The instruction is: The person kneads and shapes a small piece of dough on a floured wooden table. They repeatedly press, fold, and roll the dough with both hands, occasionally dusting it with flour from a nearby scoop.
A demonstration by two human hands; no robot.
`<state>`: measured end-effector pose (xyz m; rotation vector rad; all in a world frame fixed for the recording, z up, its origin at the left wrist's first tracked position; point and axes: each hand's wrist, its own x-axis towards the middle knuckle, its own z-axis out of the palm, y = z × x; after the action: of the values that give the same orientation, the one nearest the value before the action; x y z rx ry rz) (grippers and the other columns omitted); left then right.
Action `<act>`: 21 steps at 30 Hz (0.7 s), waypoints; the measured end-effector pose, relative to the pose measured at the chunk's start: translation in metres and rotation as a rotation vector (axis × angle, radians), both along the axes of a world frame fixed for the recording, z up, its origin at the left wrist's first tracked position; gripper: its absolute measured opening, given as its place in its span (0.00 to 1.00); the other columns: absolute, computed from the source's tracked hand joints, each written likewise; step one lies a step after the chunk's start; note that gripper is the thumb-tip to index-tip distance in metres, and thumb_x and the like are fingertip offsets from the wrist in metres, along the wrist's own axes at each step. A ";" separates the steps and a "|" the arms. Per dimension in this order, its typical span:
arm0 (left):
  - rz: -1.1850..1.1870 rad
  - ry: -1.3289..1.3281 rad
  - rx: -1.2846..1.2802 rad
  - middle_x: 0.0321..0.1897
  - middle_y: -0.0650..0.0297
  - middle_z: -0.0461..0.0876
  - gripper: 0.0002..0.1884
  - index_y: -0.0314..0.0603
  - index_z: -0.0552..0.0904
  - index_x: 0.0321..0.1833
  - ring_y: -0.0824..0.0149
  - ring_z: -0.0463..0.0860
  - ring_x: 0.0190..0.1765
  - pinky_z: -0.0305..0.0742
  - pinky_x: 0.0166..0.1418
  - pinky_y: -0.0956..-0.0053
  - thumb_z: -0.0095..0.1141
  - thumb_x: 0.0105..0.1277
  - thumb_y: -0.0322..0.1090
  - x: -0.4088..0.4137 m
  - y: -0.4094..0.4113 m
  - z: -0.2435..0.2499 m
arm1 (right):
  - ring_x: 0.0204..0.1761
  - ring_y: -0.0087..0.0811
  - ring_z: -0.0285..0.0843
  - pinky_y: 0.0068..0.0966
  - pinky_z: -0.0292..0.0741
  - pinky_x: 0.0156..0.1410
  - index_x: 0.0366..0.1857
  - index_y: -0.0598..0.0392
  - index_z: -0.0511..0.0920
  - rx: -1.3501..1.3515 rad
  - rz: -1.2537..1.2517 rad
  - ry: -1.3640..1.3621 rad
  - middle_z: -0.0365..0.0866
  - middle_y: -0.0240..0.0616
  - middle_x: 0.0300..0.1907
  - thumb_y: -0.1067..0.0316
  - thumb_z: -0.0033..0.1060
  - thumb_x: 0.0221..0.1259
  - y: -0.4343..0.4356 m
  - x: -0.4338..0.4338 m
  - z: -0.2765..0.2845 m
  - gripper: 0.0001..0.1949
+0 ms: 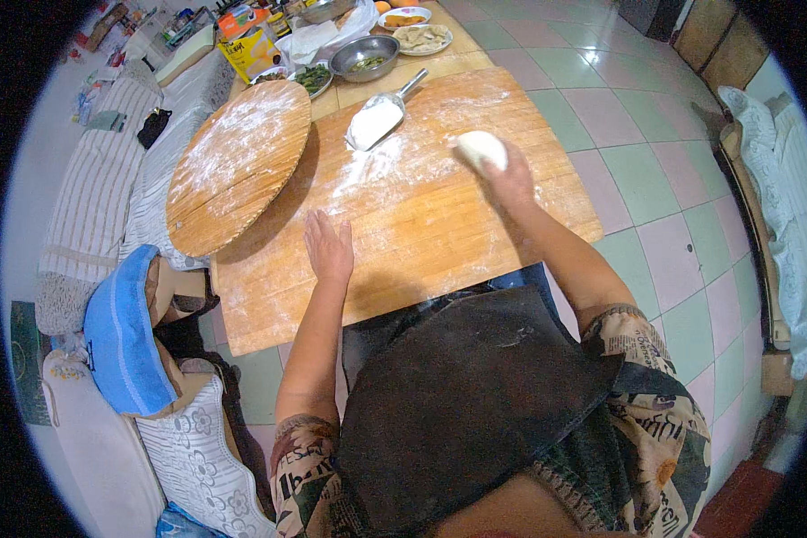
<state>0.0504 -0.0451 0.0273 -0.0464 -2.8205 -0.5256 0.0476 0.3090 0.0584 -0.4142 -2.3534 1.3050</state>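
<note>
My right hand (512,176) holds a rounded piece of white dough (482,150) over the right part of a floured wooden board (417,222); both look slightly blurred. My left hand (329,243) is palm down at the left part of that board, fingers extended, holding nothing. Between and beyond my hands lies a metal scoop (391,102) filled with white flour (374,126), with more flour scattered beside it. A round wooden board (242,165), dusted with flour, rests tilted over the large board's left edge.
Behind the board stand a metal bowl (364,58) with food, a plate of dumplings (425,39), a plate of greens (312,79) and a yellow package (250,55). A sofa with striped covers (84,195) runs along the left, near a blue cloth (124,336) on a chair. Tiled floor (645,168) lies to the right.
</note>
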 end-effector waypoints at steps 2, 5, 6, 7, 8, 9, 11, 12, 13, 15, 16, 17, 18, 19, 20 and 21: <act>0.023 -0.057 -0.016 0.76 0.40 0.55 0.36 0.26 0.61 0.73 0.46 0.53 0.79 0.44 0.81 0.55 0.45 0.74 0.52 -0.014 0.003 0.002 | 0.65 0.50 0.72 0.39 0.68 0.70 0.66 0.58 0.70 -0.112 -0.098 -0.015 0.72 0.54 0.64 0.53 0.64 0.60 0.019 0.005 0.004 0.32; 0.032 -0.177 -0.072 0.77 0.45 0.53 0.39 0.27 0.59 0.74 0.50 0.51 0.80 0.42 0.82 0.59 0.48 0.72 0.54 -0.043 0.023 0.011 | 0.66 0.50 0.71 0.39 0.67 0.70 0.66 0.60 0.70 -0.117 -0.164 0.018 0.72 0.54 0.64 0.52 0.64 0.60 0.031 0.002 -0.002 0.32; -0.002 -0.172 -0.086 0.78 0.45 0.53 0.40 0.26 0.59 0.74 0.50 0.51 0.80 0.42 0.82 0.60 0.48 0.72 0.55 -0.051 0.032 0.009 | 0.66 0.50 0.71 0.38 0.67 0.70 0.65 0.61 0.70 -0.089 -0.146 0.012 0.72 0.55 0.64 0.52 0.63 0.60 0.029 0.004 0.001 0.33; -0.035 -0.169 -0.101 0.78 0.46 0.53 0.40 0.26 0.59 0.74 0.50 0.50 0.80 0.42 0.82 0.60 0.48 0.71 0.55 -0.056 0.040 0.006 | 0.66 0.50 0.71 0.38 0.67 0.70 0.65 0.61 0.70 -0.063 -0.126 0.005 0.72 0.55 0.64 0.51 0.63 0.60 0.027 0.005 0.003 0.33; -0.078 -0.131 -0.086 0.78 0.47 0.54 0.39 0.27 0.61 0.73 0.50 0.52 0.79 0.43 0.82 0.60 0.50 0.71 0.55 -0.057 0.052 0.001 | 0.66 0.50 0.71 0.38 0.67 0.71 0.65 0.61 0.70 -0.076 -0.110 0.015 0.72 0.55 0.64 0.51 0.63 0.60 0.028 0.004 0.000 0.33; -0.187 -0.134 -0.035 0.77 0.46 0.56 0.38 0.28 0.63 0.73 0.50 0.52 0.79 0.44 0.82 0.60 0.50 0.71 0.54 -0.057 0.067 -0.003 | 0.66 0.50 0.70 0.37 0.66 0.71 0.65 0.61 0.70 -0.090 -0.101 0.025 0.72 0.55 0.64 0.50 0.64 0.59 0.030 0.002 -0.005 0.33; -0.393 -0.138 0.071 0.75 0.43 0.58 0.34 0.30 0.66 0.71 0.49 0.54 0.79 0.46 0.81 0.60 0.49 0.72 0.52 -0.053 0.091 -0.007 | 0.67 0.49 0.70 0.36 0.66 0.71 0.65 0.61 0.70 -0.092 -0.086 0.031 0.72 0.55 0.64 0.49 0.64 0.59 0.032 -0.002 -0.013 0.34; -0.505 -0.177 0.084 0.75 0.43 0.59 0.32 0.32 0.68 0.70 0.49 0.56 0.78 0.49 0.81 0.60 0.51 0.71 0.50 -0.051 0.101 0.003 | 0.67 0.49 0.70 0.36 0.66 0.71 0.65 0.61 0.70 -0.077 -0.093 0.024 0.72 0.55 0.64 0.49 0.64 0.59 0.036 -0.003 -0.016 0.34; -0.619 -0.215 0.097 0.74 0.43 0.60 0.30 0.33 0.70 0.70 0.49 0.58 0.77 0.51 0.80 0.60 0.53 0.70 0.47 -0.047 0.111 0.025 | 0.67 0.49 0.69 0.36 0.65 0.71 0.65 0.61 0.70 -0.062 -0.103 0.016 0.72 0.55 0.64 0.48 0.64 0.58 0.039 -0.003 -0.019 0.35; -0.631 -0.160 0.104 0.72 0.43 0.64 0.27 0.36 0.73 0.68 0.48 0.62 0.74 0.56 0.78 0.60 0.56 0.69 0.43 -0.054 0.109 0.033 | 0.67 0.49 0.70 0.36 0.65 0.71 0.65 0.61 0.70 -0.077 -0.097 0.017 0.71 0.55 0.65 0.48 0.64 0.58 0.033 -0.001 -0.010 0.35; -0.545 -0.068 0.102 0.70 0.43 0.66 0.26 0.37 0.74 0.67 0.47 0.65 0.72 0.58 0.76 0.60 0.57 0.67 0.41 -0.069 0.101 0.029 | 0.67 0.48 0.70 0.36 0.65 0.71 0.65 0.60 0.70 -0.086 -0.095 0.013 0.71 0.55 0.65 0.47 0.63 0.58 0.030 0.001 -0.006 0.35; -0.458 0.024 0.099 0.68 0.43 0.68 0.25 0.38 0.76 0.66 0.46 0.68 0.70 0.60 0.75 0.59 0.58 0.66 0.39 -0.084 0.092 0.025 | 0.67 0.48 0.70 0.36 0.66 0.71 0.65 0.60 0.70 -0.085 -0.086 0.008 0.72 0.54 0.64 0.47 0.63 0.58 0.029 0.002 -0.006 0.35; -0.359 0.078 0.091 0.66 0.45 0.70 0.26 0.41 0.75 0.66 0.47 0.70 0.67 0.64 0.72 0.60 0.60 0.65 0.39 -0.095 0.089 0.031 | 0.66 0.48 0.70 0.36 0.66 0.71 0.65 0.60 0.70 -0.079 -0.087 0.004 0.72 0.54 0.64 0.47 0.63 0.59 0.031 0.002 -0.007 0.35; -0.258 0.135 0.083 0.64 0.47 0.72 0.26 0.44 0.75 0.66 0.47 0.73 0.64 0.68 0.69 0.61 0.61 0.64 0.38 -0.105 0.086 0.041 | 0.66 0.48 0.70 0.36 0.66 0.71 0.65 0.60 0.71 -0.071 -0.086 0.002 0.72 0.54 0.64 0.46 0.63 0.59 0.033 0.001 -0.006 0.35; -0.214 0.112 0.107 0.64 0.47 0.72 0.27 0.44 0.75 0.66 0.47 0.74 0.63 0.68 0.68 0.61 0.62 0.64 0.38 -0.115 0.085 0.048 | 0.66 0.48 0.70 0.36 0.66 0.71 0.65 0.59 0.71 -0.067 -0.093 -0.014 0.72 0.53 0.64 0.46 0.63 0.58 0.035 0.000 -0.006 0.35; -0.164 0.089 0.127 0.63 0.46 0.72 0.27 0.43 0.75 0.66 0.47 0.74 0.63 0.69 0.68 0.61 0.62 0.64 0.38 -0.121 0.081 0.055 | 0.66 0.48 0.70 0.36 0.66 0.70 0.65 0.59 0.71 -0.065 -0.095 -0.031 0.72 0.53 0.64 0.46 0.63 0.58 0.034 -0.001 -0.005 0.34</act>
<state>-0.0711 0.0361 0.0820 -0.2705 -2.7047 -0.7193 0.0465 0.3427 0.0531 -0.5628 -2.2919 1.3424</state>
